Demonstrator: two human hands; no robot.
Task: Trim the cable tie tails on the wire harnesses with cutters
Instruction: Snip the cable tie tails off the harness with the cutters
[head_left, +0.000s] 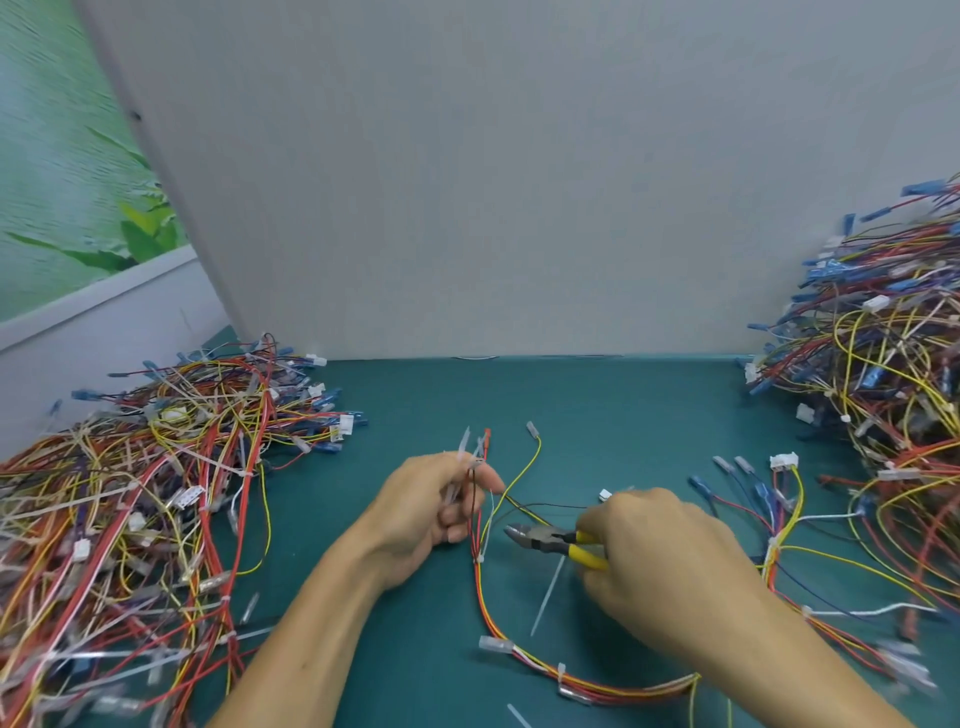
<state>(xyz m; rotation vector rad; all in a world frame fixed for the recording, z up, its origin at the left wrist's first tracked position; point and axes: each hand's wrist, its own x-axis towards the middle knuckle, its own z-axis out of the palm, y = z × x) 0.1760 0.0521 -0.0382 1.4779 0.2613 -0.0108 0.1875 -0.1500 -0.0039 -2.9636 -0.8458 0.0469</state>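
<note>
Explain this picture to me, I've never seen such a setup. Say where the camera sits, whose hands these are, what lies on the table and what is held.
No machine: these are a person's two bare hands, filmed by one camera worn on the head, looking down. The left hand grips a wire harness near its upper ends; the right hand grips yellow-handled cutters, pointed at that harness. Below is a green mat, with a left pile and a right pile of harnesses. A loose white strip lies by the cutters.

Head view only: wide-angle, forward-down, close above left hand (441, 506), right hand (660, 556), green mat (623, 405).
</note>
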